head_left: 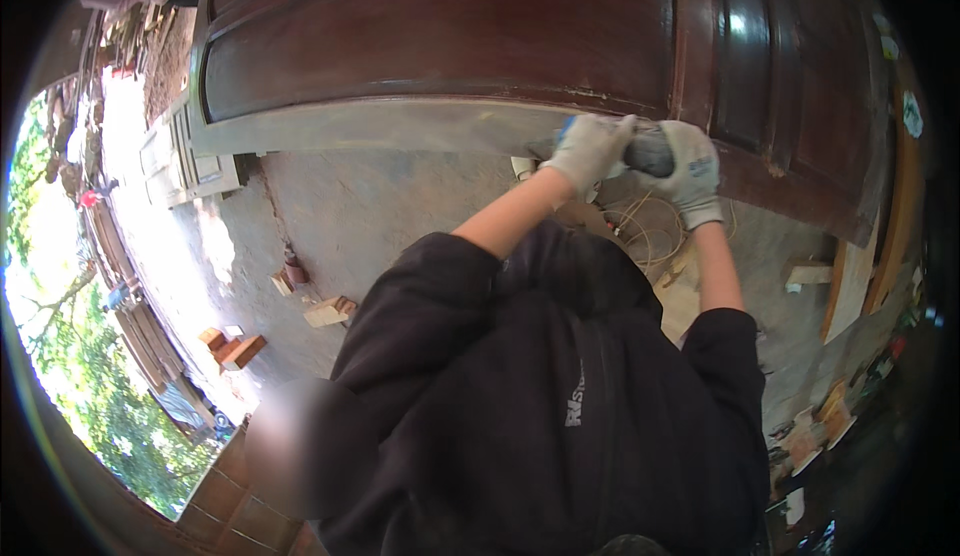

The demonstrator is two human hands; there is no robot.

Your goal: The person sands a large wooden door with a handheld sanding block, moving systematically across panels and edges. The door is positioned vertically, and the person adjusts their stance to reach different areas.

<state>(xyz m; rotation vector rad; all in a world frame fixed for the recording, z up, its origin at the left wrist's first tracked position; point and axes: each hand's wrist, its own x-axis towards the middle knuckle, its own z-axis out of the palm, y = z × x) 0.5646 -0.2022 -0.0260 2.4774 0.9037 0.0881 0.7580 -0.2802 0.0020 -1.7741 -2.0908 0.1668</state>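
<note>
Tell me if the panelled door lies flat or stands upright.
Roughly flat: the panelled door shows its broad face from above, with floor past its near edge.

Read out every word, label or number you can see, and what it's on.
Black top: pale lettering on the front; I won't copy it out.
Right glove: dark print, too blurred to read.
I can't make out any other text.

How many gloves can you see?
2. One whitish glove is on the left hand, the other whitish glove on the right hand. Both are at a dark tool beside the brown door. Any others might be hidden.
</note>
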